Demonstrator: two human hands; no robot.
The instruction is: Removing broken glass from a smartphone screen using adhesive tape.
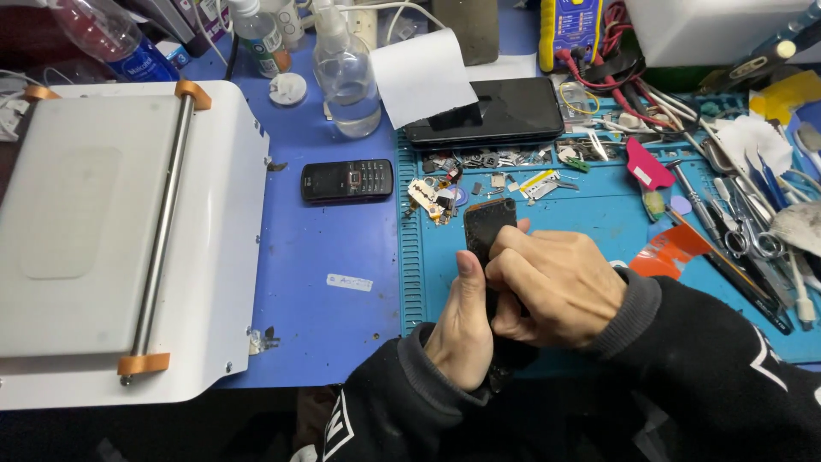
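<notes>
Both my hands grip one dark smartphone (487, 224), held upright over the blue work mat (599, 214). My left hand (462, 329) clasps its lower half from the left, thumb along the edge. My right hand (556, 287) wraps over the phone from the right, its fingers pressing on the face. Only the phone's top end shows above my fingers; the rest is hidden by my hands. Both sleeves are black.
A white machine with a metal roller bar (162, 231) fills the left. A small keypad phone (346, 180) lies on the blue table. Behind are a black phone (496, 115) under white paper, a clear bottle (346, 77), loose small parts (445, 198), and tweezers and screwdrivers (735, 214) at right.
</notes>
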